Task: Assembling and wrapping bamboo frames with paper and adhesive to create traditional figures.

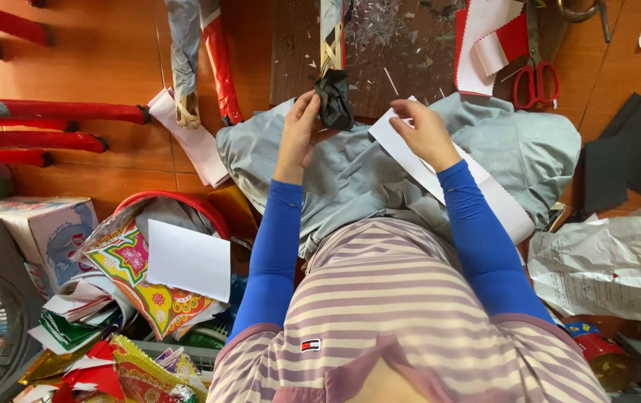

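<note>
Looking down past a striped purple-and-white shirt (402,313), the view cuts off the person's lap and legs under a spread of soft, wrinkled grey cloth (350,175), so what the cloth rests on cannot be made out. The left hand (299,123), in a blue sleeve, pinches a crumpled black wad (335,101) — thin and creased like plastic film or tissue, though which is hard to tell — held at the far edge of the cloth, below a long wrapped stick (331,33) whose upper end leaves the frame. The right hand (425,130) is closed on the upper end of a long white paper strip (485,194) with a pinked, zigzag edge; the strip runs back across the cloth and under the right forearm, its lower end partly hidden. Beyond lies a dark board (402,45) littered with small shiny scraps too fine to identify. Red-handled scissors (535,78) rest beside a folded red-and-white sheet (485,41). Glossy red rods (52,138) lie on the orange floor at the far left. A red-rimmed basket (179,200) holds patterned foil paper (138,276) and a plain white sheet (188,257) — its contents mostly buried.
</note>
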